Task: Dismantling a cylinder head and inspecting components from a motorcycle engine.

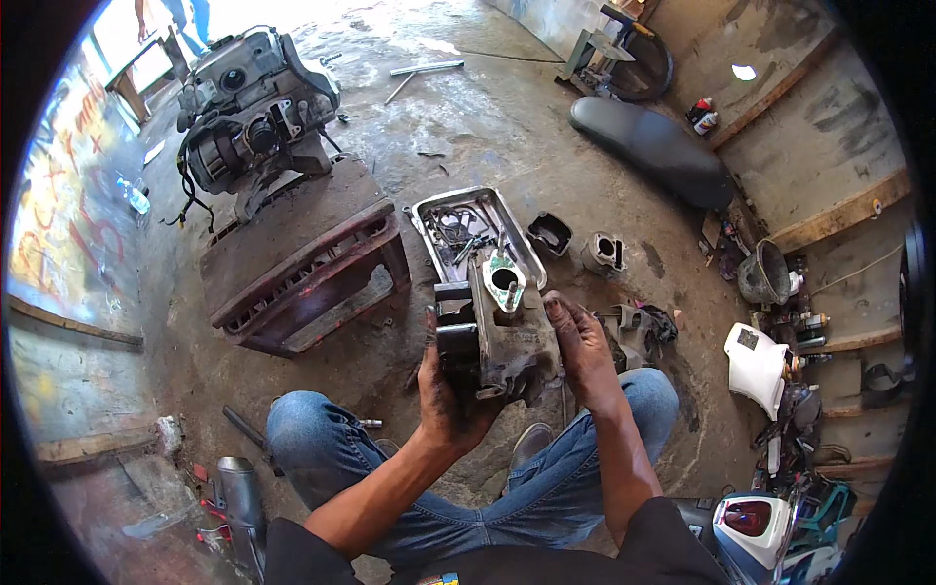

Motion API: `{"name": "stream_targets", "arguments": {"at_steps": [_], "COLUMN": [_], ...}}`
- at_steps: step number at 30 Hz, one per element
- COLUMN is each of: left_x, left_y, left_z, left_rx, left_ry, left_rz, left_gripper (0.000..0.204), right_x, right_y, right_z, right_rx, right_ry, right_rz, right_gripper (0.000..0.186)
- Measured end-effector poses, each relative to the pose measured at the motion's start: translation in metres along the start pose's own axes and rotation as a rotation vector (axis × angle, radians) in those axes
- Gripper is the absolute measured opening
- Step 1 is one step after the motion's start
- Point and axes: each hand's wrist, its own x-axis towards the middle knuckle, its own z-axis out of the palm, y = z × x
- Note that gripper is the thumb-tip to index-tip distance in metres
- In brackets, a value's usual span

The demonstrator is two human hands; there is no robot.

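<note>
Both my hands grip a grimy metal motorcycle engine crankcase [522, 341], raised above my knees. My left hand [444, 395] supports its left and lower side, thumb up along the dark round part. My right hand [583, 351] is closed on the right edge, thumb on top. A round bore with greenish gasket residue faces up on the case, with studs beside it. Just beyond lies a metal tray [524, 234] with bolts and small parts. Right of the tray are a dark hollow engine cover [549, 234] and a cylinder block [604, 253].
A large engine [258, 107] rests on a reddish-brown crate [322, 268] at left. On the right are a black seat [653, 151], a bucket [763, 275] and a white panel [756, 366]. A muffler [239, 497] stands lower left. Another person's legs [190, 19] show far left.
</note>
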Motion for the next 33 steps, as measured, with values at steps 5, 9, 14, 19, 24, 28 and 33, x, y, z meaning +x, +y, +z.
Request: {"name": "stream_targets", "arguments": {"at_steps": [5,9,14,19,24,28,33], "left_x": [0.002,0.0,-0.005,-0.005,-0.004,-0.003,-0.006], "left_y": [0.005,0.005,0.005,0.001,0.002,-0.005,-0.003], "left_z": [0.003,0.002,0.021,0.018,0.012,-0.006,0.013], "left_rx": [-0.04,0.008,0.077,0.0,-0.08,0.091,0.173], "left_ry": [-0.032,-0.056,0.013,0.011,-0.048,-0.03,0.031], "left_rz": [-0.03,0.005,0.022,0.012,0.02,0.133,0.118], "left_gripper": [0.065,0.067,0.068,0.066,0.064,0.064,0.068], "right_x": [0.002,0.004,0.003,0.005,-0.001,0.003,-0.001], "right_y": [0.004,0.004,0.0,0.011,0.004,0.012,0.013], "right_z": [0.014,0.001,0.009,0.006,0.01,0.007,-0.002], "right_rx": [0.103,0.146,-0.013,0.183,0.187,0.404,0.265], "right_ry": [0.053,-0.003,0.156,0.099,-0.009,0.015,0.031], "right_rz": [-0.393,-0.362,-0.195,-0.038,-0.49,-0.268,-0.068], "right_gripper": [0.036,0.032,0.045,0.039,0.03,0.031,0.046]}}
